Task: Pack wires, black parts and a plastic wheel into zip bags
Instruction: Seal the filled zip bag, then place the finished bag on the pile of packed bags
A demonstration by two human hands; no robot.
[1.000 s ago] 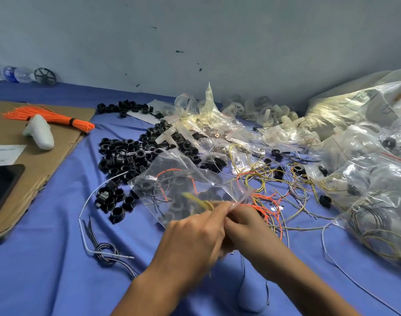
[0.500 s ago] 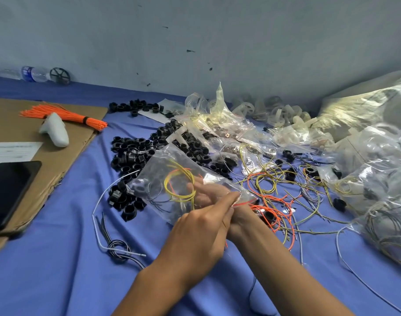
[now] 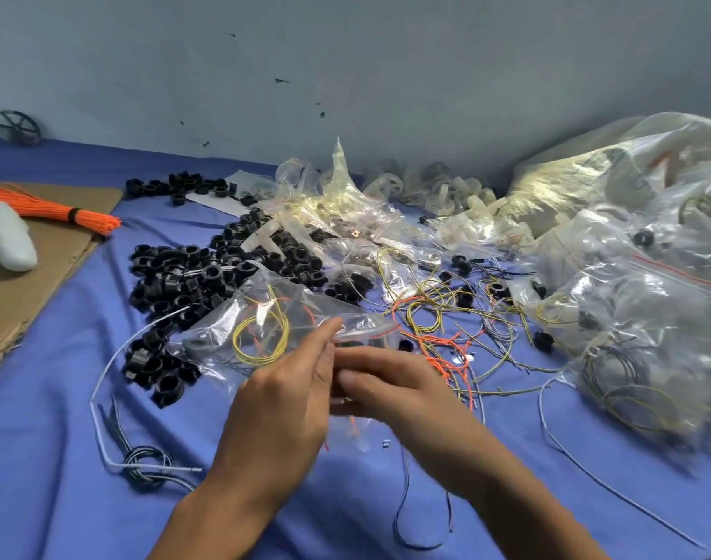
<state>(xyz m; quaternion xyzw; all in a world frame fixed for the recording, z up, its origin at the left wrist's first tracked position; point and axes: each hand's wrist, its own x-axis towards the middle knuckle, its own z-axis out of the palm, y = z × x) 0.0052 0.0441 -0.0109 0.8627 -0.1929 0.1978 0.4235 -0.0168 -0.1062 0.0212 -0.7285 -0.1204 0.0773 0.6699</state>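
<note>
Head view shows two hands meeting at the mouth of a clear zip bag (image 3: pixel 228 317), which rests on the blue tabletop (image 3: pixel 62 478), touching the pile of black parts (image 3: pixel 175 276). The left hand (image 3: pixel 281 402) pinches the bag's mouth, and the right hand (image 3: pixel 394 390) holds its near edge with curled fingers. Inside the bag lies a yellow wire coil (image 3: pixel 260 343). Many loose wires (image 3: pixel 438 317) are spread just right of it, and white plastic wheels (image 3: pixel 438 192) are near the wall.

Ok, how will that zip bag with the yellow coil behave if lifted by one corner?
Probably floppy: the zip bag is thin, creased film. Likely light: only thin wires like the yellow coil show inside. Contents may slide downward.
</note>
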